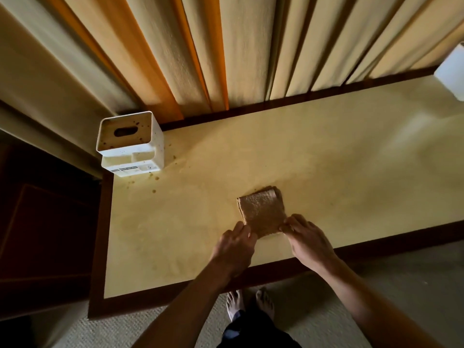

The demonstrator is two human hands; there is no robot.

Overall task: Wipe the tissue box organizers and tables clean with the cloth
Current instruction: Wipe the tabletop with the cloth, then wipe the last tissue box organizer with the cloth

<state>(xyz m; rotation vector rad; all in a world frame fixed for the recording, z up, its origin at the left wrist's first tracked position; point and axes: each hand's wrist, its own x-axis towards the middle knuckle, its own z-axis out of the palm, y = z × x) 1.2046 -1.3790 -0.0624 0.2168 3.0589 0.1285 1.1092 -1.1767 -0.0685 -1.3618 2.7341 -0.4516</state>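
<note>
Two bare hands meet at the near edge of a folded tan terry cloth [261,212] lying flat on the pale yellow table with a dark wood border [313,156]. The left hand [232,249] pinches the cloth's near left corner, at about seven o'clock of it; the right hand [308,241] pinches its near right corner, at about five o'clock, so each grip holds the cloth. At ten o'clock from the cloth, well apart, a white square plastic tissue box organizer [130,144] stands on the table's far left corner, brown specks on its top and on the table just beside it. A label on its near side carries print too small to read. Another white box [450,71] shows partly at two o'clock. Cream and orange pleated curtains [226,51] hang behind the table.
</note>
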